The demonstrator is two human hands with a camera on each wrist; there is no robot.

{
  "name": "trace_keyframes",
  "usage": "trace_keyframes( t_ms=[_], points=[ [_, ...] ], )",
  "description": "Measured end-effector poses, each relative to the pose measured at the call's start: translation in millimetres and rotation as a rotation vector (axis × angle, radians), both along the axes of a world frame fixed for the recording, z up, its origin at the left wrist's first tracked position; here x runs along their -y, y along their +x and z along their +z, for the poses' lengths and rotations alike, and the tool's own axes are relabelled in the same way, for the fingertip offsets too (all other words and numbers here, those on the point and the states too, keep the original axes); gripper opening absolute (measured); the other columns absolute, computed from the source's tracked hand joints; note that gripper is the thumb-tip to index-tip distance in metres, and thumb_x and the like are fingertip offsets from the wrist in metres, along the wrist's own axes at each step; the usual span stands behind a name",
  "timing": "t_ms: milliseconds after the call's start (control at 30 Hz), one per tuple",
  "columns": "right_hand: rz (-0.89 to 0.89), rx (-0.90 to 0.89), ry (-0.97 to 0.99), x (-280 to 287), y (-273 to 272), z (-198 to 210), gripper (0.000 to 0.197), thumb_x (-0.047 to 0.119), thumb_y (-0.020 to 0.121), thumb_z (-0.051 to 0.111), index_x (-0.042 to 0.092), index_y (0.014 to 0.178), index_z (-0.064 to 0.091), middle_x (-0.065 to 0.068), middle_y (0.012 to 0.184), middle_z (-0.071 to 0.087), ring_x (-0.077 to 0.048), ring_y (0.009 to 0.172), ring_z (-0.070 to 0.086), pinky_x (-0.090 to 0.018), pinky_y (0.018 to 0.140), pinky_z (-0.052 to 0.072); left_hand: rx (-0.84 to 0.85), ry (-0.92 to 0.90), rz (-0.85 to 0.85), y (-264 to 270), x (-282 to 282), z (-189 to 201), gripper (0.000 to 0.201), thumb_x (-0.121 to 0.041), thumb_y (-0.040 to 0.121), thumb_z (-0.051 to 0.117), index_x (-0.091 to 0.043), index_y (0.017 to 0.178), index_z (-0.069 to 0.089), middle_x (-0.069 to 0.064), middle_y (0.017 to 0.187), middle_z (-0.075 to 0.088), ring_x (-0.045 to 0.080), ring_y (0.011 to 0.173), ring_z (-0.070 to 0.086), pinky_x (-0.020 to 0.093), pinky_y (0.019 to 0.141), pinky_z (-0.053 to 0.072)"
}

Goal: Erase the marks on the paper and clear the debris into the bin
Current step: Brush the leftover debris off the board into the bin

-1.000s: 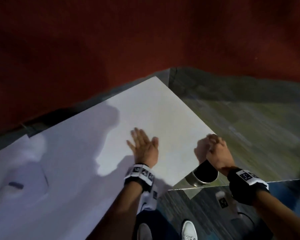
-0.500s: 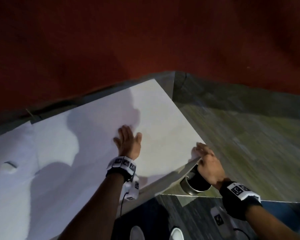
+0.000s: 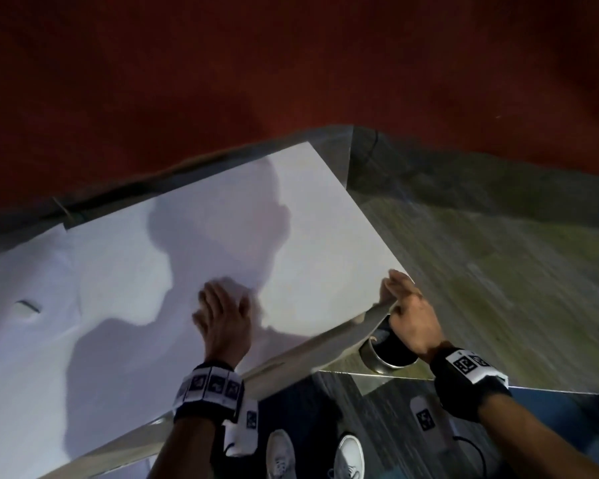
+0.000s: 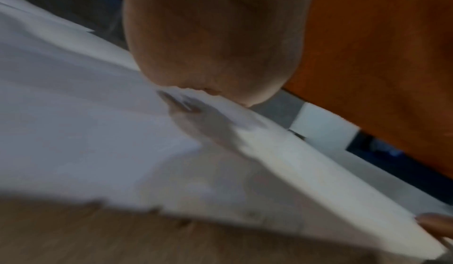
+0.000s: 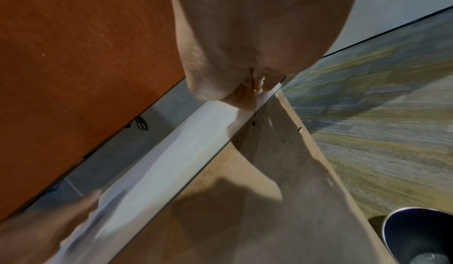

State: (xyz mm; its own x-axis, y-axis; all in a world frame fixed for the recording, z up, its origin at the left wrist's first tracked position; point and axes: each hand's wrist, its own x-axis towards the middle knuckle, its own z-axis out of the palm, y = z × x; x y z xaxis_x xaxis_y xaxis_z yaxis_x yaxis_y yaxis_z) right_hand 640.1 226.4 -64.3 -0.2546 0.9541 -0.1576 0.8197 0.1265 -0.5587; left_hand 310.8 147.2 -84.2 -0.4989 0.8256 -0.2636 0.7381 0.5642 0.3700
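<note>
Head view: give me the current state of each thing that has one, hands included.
Large white paper sheet: lying on the table, its right corner lifted past the table's edge.
Left hand: fingers extended, palm down on the sheet, blurred.
Right hand: pinches the sheet's right corner.
Round metal bin: upright on the floor beneath that corner, mouth open.
Small white eraser: lying on the sheet, untouched.

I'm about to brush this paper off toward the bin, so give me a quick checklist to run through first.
1. Bin sits below the table edge, by the paper's near right corner: ok.
2. Right hand pinches that corner of the paper: ok.
3. Left hand lies flat on the paper, fingers straight: ok.
4. Eraser lies far to the left, away from both hands: ok.
5. Debris gathered near the corner: cannot tell, too blurred.
6. Marks all erased: cannot tell; none shows, but shadow covers much of the sheet.
</note>
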Motion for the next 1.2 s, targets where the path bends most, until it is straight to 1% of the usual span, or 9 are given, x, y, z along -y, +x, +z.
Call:
trace_keyframes(
  t_ms=[100, 333, 433, 500, 667, 733, 833, 933, 1200],
  points=[
    [-0.005, 0.004, 0.008, 0.9, -3.3, -1.8, 0.064, -0.005, 0.078, 0.054, 0.010, 0.140, 0.050, 0.004, 0.158, 0.027, -0.018, 0.141, 0.034, -0.027, 0.112, 0.026, 0.053, -0.013, -0.005, 50.2, -11.9, -4.4, 0.091, -0.058, 0.099, 0.013, 0.012, 0.156, 0.010, 0.033, 0.165, 0.010, 0.048, 0.154, 0.013, 0.073, 0.118, 0.015],
    [0.032, 0.036, 0.012, -6.2, 4.6, -4.9, 0.065, -0.004, 0.075, 0.052, 0.011, 0.138, 0.054, 0.003, 0.156, 0.032, -0.019, 0.139, 0.037, -0.028, 0.112, 0.028, 0.109, -0.005, -0.401, 166.4, -78.2, 18.5, 0.073, -0.053, 0.108, 0.009, -0.009, 0.160, -0.017, 0.010, 0.166, -0.028, 0.023, 0.153, -0.030, 0.053, 0.124, -0.017],
    [0.048, 0.029, 0.022, -6.4, 9.4, -6.6, 0.064, -0.005, 0.076, 0.053, 0.013, 0.137, 0.054, 0.006, 0.156, 0.032, -0.018, 0.138, 0.039, -0.027, 0.110, 0.030, -0.062, 0.161, -0.273, 97.0, -40.5, 12.8, 0.060, -0.039, 0.111, 0.012, -0.009, 0.162, 0.003, 0.024, 0.169, 0.004, 0.037, 0.157, 0.008, 0.065, 0.122, 0.017],
    [0.036, 0.008, 0.033, -5.1, 8.5, -8.2, 0.063, -0.005, 0.076, 0.054, 0.013, 0.137, 0.055, 0.006, 0.155, 0.033, -0.018, 0.137, 0.040, -0.028, 0.108, 0.032, -0.170, 0.217, -0.095, 33.0, 4.8, 2.1, 0.048, -0.025, 0.107, 0.026, -0.006, 0.152, 0.027, 0.038, 0.152, 0.038, 0.054, 0.139, 0.043, 0.077, 0.095, 0.043],
    [0.025, -0.020, 0.071, -4.2, 4.5, -11.0, 0.060, -0.005, 0.074, 0.055, 0.007, 0.133, 0.057, 0.000, 0.153, 0.037, -0.024, 0.133, 0.045, -0.038, 0.107, 0.039, -0.050, 0.090, 0.302, -19.6, 78.5, -18.9, 0.079, -0.050, 0.109, 0.021, 0.015, 0.153, 0.024, 0.037, 0.161, 0.021, 0.053, 0.150, 0.023, 0.079, 0.110, 0.022],
    [0.025, -0.009, 0.074, -5.1, 4.8, -10.9, 0.060, -0.006, 0.075, 0.056, 0.007, 0.133, 0.057, 0.000, 0.153, 0.037, -0.026, 0.132, 0.047, -0.038, 0.106, 0.039, 0.000, 0.072, 0.140, 33.7, 49.6, -17.7, 0.082, -0.052, 0.108, 0.015, 0.017, 0.150, 0.031, 0.039, 0.157, 0.026, 0.057, 0.144, 0.030, 0.082, 0.107, 0.025],
    [0.037, 0.026, 0.057, -5.7, 8.4, -9.9, 0.062, -0.005, 0.075, 0.058, 0.010, 0.136, 0.055, 0.003, 0.155, 0.035, -0.025, 0.132, 0.047, -0.040, 0.107, 0.040, 0.068, 0.094, -0.123, 131.7, -9.6, -3.3, 0.082, -0.061, 0.102, 0.002, 0.001, 0.156, -0.002, 0.019, 0.163, -0.015, 0.039, 0.156, -0.009, 0.061, 0.121, -0.016],
    [0.055, 0.011, 0.067, -6.3, 11.2, -6.6, 0.060, -0.005, 0.078, 0.055, 0.013, 0.135, 0.057, 0.005, 0.153, 0.038, -0.026, 0.131, 0.049, -0.040, 0.109, 0.039, 0.135, -0.019, -0.344, 164.1, -40.9, 16.6, 0.076, -0.056, 0.107, 0.008, -0.006, 0.161, -0.009, 0.010, 0.166, -0.027, 0.023, 0.153, -0.029, 0.051, 0.120, -0.025],
    [-0.022, -0.001, 0.132, -0.9, 3.8, -7.0, 0.047, -0.001, 0.082, 0.057, 0.013, 0.125, 0.065, 0.004, 0.147, 0.048, -0.030, 0.122, 0.057, -0.044, 0.104, 0.042, -0.106, 0.083, 0.312, -45.9, 107.6, -16.5, 0.078, -0.052, 0.104, 0.016, 0.000, 0.161, 0.016, 0.023, 0.169, 0.010, 0.041, 0.157, 0.009, 0.073, 0.116, 0.014]
  ],
)
